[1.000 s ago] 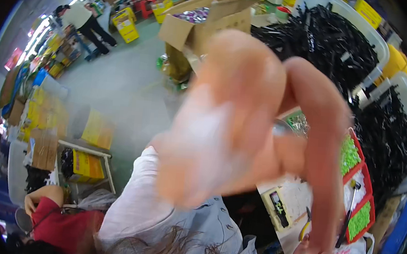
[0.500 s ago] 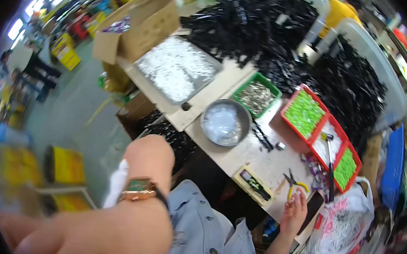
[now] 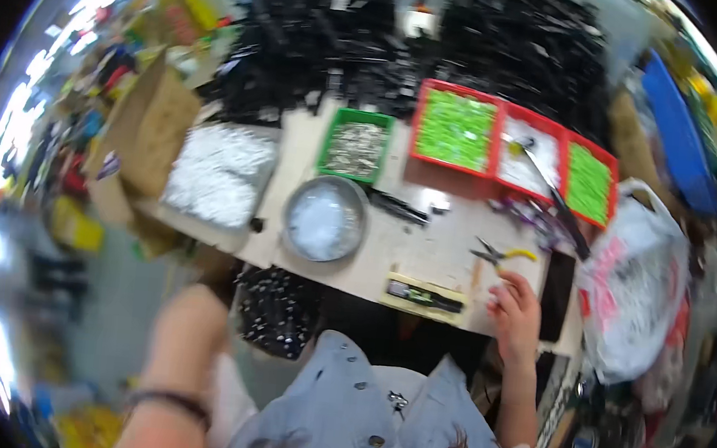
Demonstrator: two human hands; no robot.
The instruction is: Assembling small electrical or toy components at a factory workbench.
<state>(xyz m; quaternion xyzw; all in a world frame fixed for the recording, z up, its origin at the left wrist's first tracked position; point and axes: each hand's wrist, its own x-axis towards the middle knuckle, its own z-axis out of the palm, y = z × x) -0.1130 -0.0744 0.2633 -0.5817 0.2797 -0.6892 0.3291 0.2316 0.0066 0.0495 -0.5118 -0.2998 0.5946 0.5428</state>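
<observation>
My left forearm reaches down through the lower left with a dark strap round the wrist. Only part of my left hand shows at the lower edge, and its fingers are out of the picture. Over the table's right side, my right hand is held with fingers loosely bent and apart, with nothing plainly in it. Just beyond its fingertips lie small pliers with yellow handles, perhaps touched by them. Left of this hand, a cream fixture carries a dark strip.
Beyond the fixture stand a round metal bowl, a green tray of metal pieces, and a red three-part tray with a hammer across it. Black strips are heaped behind. A white plastic bag hangs right.
My view has turned, so the table now looks more level. My left arm and hand sit lower, the hand mostly cut off. My right hand stays by the pliers.
</observation>
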